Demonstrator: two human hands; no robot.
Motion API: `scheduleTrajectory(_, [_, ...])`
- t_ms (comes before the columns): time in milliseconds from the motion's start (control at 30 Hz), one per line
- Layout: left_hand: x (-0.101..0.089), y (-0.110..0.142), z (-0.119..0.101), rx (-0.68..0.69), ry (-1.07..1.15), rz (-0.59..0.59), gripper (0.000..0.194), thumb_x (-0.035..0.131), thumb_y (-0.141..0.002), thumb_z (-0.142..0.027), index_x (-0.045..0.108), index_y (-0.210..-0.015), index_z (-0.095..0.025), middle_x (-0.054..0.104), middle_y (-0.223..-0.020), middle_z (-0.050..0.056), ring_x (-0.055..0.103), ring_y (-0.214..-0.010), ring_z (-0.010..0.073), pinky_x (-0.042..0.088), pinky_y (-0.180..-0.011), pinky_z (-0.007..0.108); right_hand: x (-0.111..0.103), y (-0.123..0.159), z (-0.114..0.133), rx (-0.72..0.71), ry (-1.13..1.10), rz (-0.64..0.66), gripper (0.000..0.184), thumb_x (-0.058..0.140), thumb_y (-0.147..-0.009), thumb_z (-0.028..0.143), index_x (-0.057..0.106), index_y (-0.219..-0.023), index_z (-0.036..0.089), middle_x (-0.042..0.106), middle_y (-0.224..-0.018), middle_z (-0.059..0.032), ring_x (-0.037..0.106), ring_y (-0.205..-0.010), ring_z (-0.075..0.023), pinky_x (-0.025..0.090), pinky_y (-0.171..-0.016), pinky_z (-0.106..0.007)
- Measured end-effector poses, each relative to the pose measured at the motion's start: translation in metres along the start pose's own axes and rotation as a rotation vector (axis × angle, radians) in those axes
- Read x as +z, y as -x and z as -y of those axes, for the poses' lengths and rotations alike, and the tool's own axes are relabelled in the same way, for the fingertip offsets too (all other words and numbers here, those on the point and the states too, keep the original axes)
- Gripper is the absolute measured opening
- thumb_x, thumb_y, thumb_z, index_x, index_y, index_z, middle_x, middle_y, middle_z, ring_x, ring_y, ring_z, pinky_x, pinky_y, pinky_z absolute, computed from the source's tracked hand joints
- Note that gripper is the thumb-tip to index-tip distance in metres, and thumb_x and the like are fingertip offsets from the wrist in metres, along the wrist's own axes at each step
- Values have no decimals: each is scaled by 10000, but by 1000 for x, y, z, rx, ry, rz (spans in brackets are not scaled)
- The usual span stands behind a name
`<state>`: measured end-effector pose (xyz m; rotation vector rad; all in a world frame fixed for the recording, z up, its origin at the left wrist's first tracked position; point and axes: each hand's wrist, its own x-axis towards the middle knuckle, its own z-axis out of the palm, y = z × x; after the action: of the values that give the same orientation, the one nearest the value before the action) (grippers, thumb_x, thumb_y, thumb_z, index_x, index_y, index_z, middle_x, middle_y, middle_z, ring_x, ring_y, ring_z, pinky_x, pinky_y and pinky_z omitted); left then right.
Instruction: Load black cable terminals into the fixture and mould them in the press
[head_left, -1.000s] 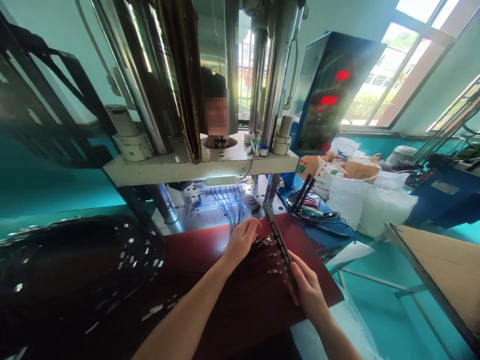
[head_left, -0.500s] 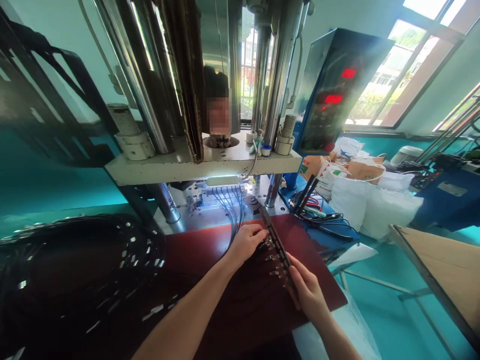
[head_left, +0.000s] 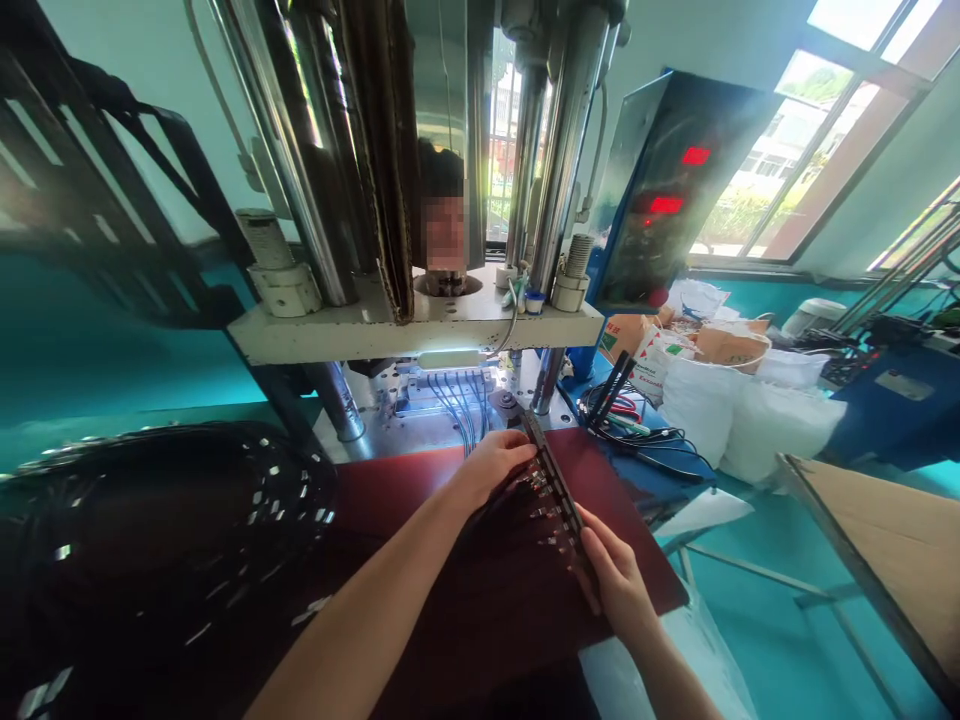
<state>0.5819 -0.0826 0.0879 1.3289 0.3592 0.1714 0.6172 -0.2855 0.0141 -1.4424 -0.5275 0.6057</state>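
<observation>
While the right hand (head_left: pixel 616 580) grips the near end of the slotted bar (head_left: pixel 559 500) on the red counter (head_left: pixel 390 490), the left hand (head_left: pixel 487 468) has moved up to the bar's far end since a second ago, fingers closed on the cable ends (head_left: pixel 534 492), seating them just before the press (head_left: pixel 420 330)

Before you: mat (head_left: pixel 450 600) with fixture bar (head_left: pixel 559 495) on it; press (head_left: pixel 420 330) behind; control box (head_left: pixel 667 190) right; cable bundle (head_left: pixel 165 540) left.
</observation>
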Motion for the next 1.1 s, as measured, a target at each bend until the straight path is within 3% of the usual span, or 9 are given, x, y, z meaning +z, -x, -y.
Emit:
scheduleTrajectory(200, [4, -1, 1, -77, 116, -34, 132, 609, -570, -242, 520, -619, -158, 463, -467, -58, 400, -397, 62, 266, -394, 185, 0, 0, -3, 3, 10, 2, 554, 502, -824, 517, 493, -1236, 146, 511, -508, 34, 300, -304, -25, 198, -282, -144])
scheduleTrajectory(400, [14, -10, 9, 59, -81, -163, 57, 479, -608, -188, 512, -584, -147, 435, -480, -58, 370, -406, 52, 224, -391, 179, 1, 0, -3, 3, 19, -16, 587, 497, -819, 532, 480, -1246, 130, 494, -498, 39, 287, -304, -36, 212, -294, -163])
scheduleTrajectory(600, [14, -8, 9, 62, -35, -22, 107, 458, -642, -196, 548, -659, -143, 447, -504, -58, 362, -416, 49, 266, -417, 181, 1, 1, 0, 17, 4, -26, 590, 511, -805, 537, 494, -1236, 134, 476, -460, 46, 297, -300, -51, 189, -293, -169])
scheduleTrajectory(800, [8, 0, 4, -1, 160, 106, 209, 636, -657, -294, 557, -768, -136, 544, -628, -32, 488, -535, 64, 379, -519, 184, 1, 1, 1, 21, -49, -38, 585, 517, -808, 521, 492, -1238, 127, 548, -541, 11, 306, -304, -40, 186, -289, -166])
scheduleTrajectory(933, [7, 1, 5, -42, 255, 129, 324, 738, -582, -316, 540, -772, -143, 541, -610, -38, 492, -507, 64, 380, -496, 188, 0, 1, -1, 24, -60, -45, 573, 530, -801, 520, 503, -1231, 141, 524, -531, 24, 313, -308, -40, 198, -284, -161])
scheduleTrajectory(1100, [4, -2, 4, -114, 283, 124, 315, 744, -548, -285, 520, -729, -157, 534, -611, -33, 491, -501, 70, 366, -473, 189, -1, 0, -3, 20, -54, -48, 580, 539, -785, 537, 522, -1219, 153, 504, -499, 34, 302, -299, -39, 200, -270, -158])
